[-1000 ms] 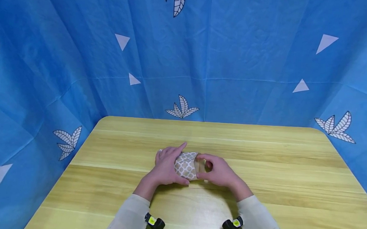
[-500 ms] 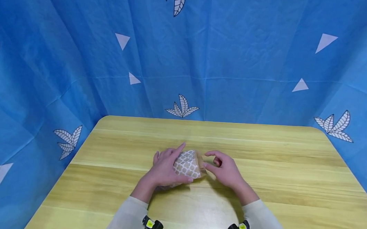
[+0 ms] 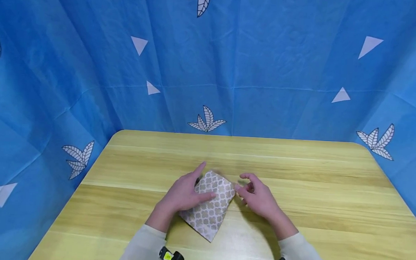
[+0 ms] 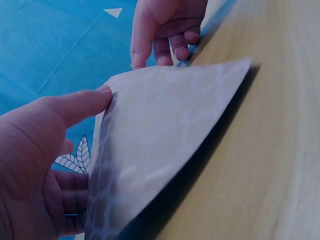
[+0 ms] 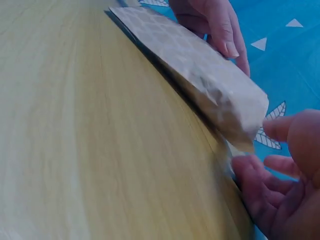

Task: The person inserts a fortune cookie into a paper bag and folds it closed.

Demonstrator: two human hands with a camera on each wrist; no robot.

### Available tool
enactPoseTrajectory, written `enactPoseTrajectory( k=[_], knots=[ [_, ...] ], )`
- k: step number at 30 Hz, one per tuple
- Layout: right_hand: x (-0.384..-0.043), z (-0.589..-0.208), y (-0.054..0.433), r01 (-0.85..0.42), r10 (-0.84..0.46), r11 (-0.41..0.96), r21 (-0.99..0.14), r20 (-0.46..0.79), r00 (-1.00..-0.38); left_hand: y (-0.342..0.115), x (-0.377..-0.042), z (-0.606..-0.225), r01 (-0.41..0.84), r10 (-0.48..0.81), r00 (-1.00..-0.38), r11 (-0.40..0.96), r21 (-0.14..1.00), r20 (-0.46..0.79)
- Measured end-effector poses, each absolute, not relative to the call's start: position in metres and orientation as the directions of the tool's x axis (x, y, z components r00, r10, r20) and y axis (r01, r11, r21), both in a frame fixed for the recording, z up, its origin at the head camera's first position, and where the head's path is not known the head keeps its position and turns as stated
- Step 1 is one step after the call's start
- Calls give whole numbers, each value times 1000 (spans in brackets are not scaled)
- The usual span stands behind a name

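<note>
A paper bag (image 3: 210,212) in brown with a white lattice print is tilted at the middle of the table, one corner toward the person. My left hand (image 3: 183,194) grips its left side, thumb lying over the printed face and the other fingers behind, as the left wrist view shows. On the bag's far right corner, my right hand (image 3: 258,197) has its thumb tip right at the edge, the index finger bent and apart from the paper. From the right wrist view, the bag (image 5: 200,70) looks thick, with a creased end close to the right fingers (image 5: 247,172).
The light wood table (image 3: 330,215) has rounded far corners and extends to both sides of the hands. Behind it hangs a blue curtain (image 3: 278,63) with leaf and triangle prints. Black wrist cameras (image 3: 174,258) sit on both sleeves.
The bag has turned from lying sideways under the left hand to pointing toward the person, showing more of its printed face. The right hand has moved slightly right and its fingers have loosened.
</note>
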State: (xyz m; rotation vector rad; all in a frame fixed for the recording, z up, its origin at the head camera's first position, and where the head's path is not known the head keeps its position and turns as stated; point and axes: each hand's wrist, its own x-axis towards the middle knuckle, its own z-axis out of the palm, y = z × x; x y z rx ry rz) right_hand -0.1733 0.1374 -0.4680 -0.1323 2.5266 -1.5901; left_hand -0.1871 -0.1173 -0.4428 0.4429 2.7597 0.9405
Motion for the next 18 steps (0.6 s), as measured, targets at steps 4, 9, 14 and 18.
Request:
enactPoseTrajectory(
  k=[4, 9, 14, 18],
  knots=[
    [-171, -467, 135, -14, -238, 393, -920, -87, -967, -116, -187, -446, 206, 367, -926, 687, 696, -89],
    [-171, -464, 132, -80, -234, 393, -916, -16, -972, -113, -187, -448, 213, 378, -925, 597, 774, -37],
    [-171, -456, 131, -129, -171, 308, -943, 78, -982, -110, -187, -445, 256, 356, -932, 516, 817, 67],
    [-169, -447, 130, -178, -119, 222, -959, 154, -981, -106, -186, -438, 278, 338, -932, 442, 853, 129]
  ],
)
